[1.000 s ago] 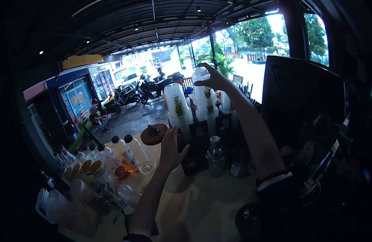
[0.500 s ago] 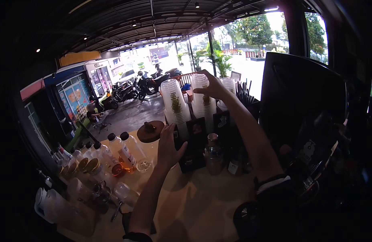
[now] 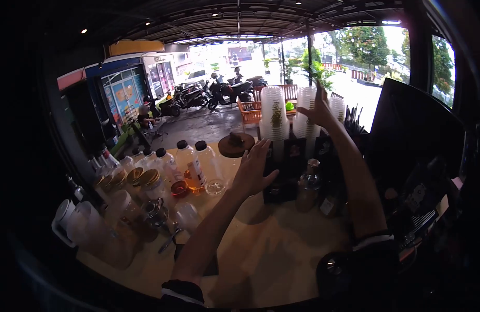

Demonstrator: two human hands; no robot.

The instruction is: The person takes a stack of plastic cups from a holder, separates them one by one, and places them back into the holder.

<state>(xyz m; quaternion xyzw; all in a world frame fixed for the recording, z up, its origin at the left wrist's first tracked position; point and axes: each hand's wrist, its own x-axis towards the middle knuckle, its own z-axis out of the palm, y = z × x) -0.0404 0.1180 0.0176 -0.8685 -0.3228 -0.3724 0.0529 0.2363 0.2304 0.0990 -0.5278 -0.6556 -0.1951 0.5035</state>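
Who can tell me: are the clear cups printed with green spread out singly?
No, the cups stand nested together in tall stacks.

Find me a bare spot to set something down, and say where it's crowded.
The widest bare patch is the near middle of the table, between the left forearm and the round black object, with the shaker beyond it. Crowded: the left side, with jugs, jars and bottles; the back, with cup stacks by the right hand.
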